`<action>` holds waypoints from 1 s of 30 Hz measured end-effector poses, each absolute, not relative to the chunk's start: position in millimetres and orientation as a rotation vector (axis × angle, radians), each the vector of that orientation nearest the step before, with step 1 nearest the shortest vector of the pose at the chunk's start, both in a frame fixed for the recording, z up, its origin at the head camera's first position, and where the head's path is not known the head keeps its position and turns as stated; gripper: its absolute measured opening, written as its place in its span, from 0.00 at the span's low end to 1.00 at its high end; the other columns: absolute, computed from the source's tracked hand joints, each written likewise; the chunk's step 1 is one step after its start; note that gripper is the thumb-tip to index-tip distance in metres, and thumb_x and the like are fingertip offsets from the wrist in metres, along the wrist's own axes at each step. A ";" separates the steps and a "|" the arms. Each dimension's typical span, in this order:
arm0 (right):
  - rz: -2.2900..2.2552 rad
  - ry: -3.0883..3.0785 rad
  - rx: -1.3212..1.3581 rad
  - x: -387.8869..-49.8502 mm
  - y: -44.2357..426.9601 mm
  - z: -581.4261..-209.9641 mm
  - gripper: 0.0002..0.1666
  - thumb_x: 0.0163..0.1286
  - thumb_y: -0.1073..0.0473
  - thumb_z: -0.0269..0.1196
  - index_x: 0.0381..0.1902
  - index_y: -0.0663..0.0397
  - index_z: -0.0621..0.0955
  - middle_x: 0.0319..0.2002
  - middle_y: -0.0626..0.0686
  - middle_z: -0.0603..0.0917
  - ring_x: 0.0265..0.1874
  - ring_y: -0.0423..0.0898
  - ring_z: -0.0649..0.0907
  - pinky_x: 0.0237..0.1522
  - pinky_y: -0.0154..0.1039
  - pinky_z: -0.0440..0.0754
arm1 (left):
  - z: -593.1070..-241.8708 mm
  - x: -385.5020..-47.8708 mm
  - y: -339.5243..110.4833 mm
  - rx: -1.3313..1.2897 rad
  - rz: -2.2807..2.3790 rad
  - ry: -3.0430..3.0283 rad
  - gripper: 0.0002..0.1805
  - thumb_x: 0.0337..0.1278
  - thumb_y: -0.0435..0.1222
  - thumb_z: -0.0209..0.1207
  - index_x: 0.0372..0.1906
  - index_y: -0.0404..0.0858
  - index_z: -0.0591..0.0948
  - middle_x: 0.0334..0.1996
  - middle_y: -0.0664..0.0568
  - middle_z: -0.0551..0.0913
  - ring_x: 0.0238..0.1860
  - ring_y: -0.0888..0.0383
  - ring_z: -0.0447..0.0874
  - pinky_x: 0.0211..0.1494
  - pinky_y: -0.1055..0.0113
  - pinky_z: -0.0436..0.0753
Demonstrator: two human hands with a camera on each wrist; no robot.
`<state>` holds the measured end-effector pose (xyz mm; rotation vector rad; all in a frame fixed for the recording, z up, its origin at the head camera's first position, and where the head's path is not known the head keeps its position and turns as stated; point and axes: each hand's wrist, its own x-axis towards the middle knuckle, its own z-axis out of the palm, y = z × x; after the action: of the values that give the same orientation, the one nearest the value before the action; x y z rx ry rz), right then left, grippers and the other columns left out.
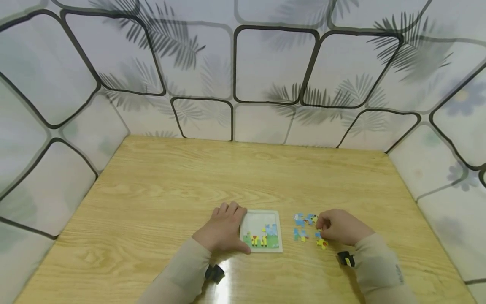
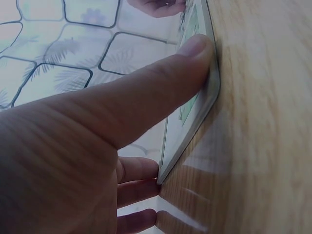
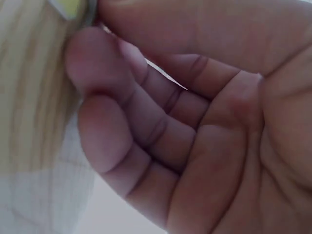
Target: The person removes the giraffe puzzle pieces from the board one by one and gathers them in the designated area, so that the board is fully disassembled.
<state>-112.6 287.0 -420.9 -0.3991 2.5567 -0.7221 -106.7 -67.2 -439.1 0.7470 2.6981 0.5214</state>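
Observation:
A square puzzle tray (image 1: 262, 213) with a pale rim lies before me, its lower part and right side filled with joined green, blue and yellow pieces. My left hand (image 1: 224, 230) holds the tray at its left side; in the left wrist view the thumb (image 2: 165, 73) lies on the rim and other fingers meet a corner. Right of the tray, loose puzzle pieces (image 1: 299, 219) lie in a small group. Over their right side, my right hand (image 1: 341, 226) pinches a puzzle piece (image 3: 70, 6) with thumb and forefinger, largely hidden; its other fingers are curled.
The light wooden table (image 1: 182, 177) stretches beyond both hands. Patterned cloth walls (image 1: 265, 63) rise at its back and sides. A dark wrist-camera mount (image 1: 214, 273) sits at the left wrist, and another mount (image 1: 346, 259) at the right.

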 end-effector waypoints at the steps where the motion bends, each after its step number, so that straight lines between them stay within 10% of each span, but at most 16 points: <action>1: -0.711 2.565 -0.409 -113.3 285.6 -420.1 0.07 0.60 0.68 0.64 0.35 0.52 0.82 0.33 0.46 0.81 0.31 0.44 0.76 0.34 0.42 0.76 | -439.0 -107.2 -67.5 0.746 0.522 2.700 0.58 0.33 0.62 0.76 0.70 0.38 0.67 0.58 0.50 0.69 0.51 0.53 0.62 0.54 0.56 0.65; 30: -0.766 2.574 -0.669 -110.1 176.1 -433.5 0.12 0.66 0.62 0.68 0.46 0.58 0.81 0.29 0.46 0.73 0.27 0.41 0.72 0.30 0.36 0.72 | -439.9 -107.7 -66.4 0.737 0.533 2.718 0.55 0.30 0.62 0.77 0.66 0.40 0.70 0.50 0.55 0.70 0.47 0.55 0.61 0.57 0.55 0.67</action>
<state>-110.1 176.1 -433.5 -0.6686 2.5740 -0.7661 -107.7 -66.4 -439.9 0.7375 2.7178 0.5329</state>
